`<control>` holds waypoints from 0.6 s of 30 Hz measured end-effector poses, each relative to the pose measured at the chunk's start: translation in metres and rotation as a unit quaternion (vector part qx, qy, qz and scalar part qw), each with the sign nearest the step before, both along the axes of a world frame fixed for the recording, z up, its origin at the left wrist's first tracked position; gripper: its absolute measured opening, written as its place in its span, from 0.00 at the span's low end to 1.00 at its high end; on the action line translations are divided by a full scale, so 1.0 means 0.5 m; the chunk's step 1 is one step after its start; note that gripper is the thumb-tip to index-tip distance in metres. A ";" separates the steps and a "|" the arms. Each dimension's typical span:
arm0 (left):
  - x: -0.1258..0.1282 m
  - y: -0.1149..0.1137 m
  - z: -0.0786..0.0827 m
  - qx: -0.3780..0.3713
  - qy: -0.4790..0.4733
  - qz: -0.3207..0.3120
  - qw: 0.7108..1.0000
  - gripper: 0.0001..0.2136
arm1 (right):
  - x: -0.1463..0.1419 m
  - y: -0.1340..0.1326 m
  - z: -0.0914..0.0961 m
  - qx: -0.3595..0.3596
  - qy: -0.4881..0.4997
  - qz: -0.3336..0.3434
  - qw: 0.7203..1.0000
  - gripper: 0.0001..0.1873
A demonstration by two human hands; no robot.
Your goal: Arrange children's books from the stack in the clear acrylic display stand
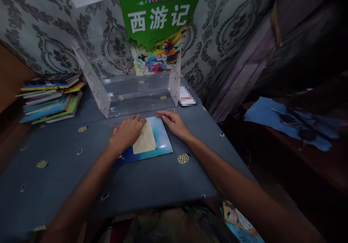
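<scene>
Fingers of the left hand (pixel 128 132), slightly spread, lie over the blue book (pixel 162 138) on the desk (pixel 65 185); the right hand's (pixel 176 123), loosely extended, are at its far right corner, near the clear rack (pixel 174 87).

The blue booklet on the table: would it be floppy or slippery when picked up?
The blue booklet looks thin, so it would probably bend. Its glossy sheen suggests it may slide easily. Lying flat, it should hardly roll.
</scene>
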State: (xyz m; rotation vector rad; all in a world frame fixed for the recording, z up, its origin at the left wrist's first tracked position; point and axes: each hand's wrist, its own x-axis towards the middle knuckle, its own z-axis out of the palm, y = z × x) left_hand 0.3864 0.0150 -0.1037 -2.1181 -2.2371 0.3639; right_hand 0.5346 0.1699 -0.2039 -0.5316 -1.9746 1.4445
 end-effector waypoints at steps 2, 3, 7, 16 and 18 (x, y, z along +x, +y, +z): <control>0.012 0.011 -0.009 0.017 -0.014 -0.033 0.999 0.21 | 0.001 -0.001 0.003 0.013 -0.007 -0.001 1.000 0.16; 0.018 0.016 -0.014 0.024 -0.018 -0.044 0.999 0.21 | 0.002 -0.001 0.005 0.017 -0.009 -0.001 1.000 0.17; 0.033 0.033 -0.033 0.037 -0.019 -0.069 0.997 0.23 | 0.003 -0.002 0.012 0.020 -0.005 -0.006 1.000 0.18; 0.055 0.029 -0.055 0.029 -0.070 -0.140 0.987 0.23 | 0.003 -0.010 0.017 0.068 -0.008 -0.018 0.997 0.18; 0.063 0.028 -0.051 0.024 -0.066 -0.133 0.989 0.22 | 0.004 -0.012 0.018 0.074 -0.014 -0.021 0.997 0.18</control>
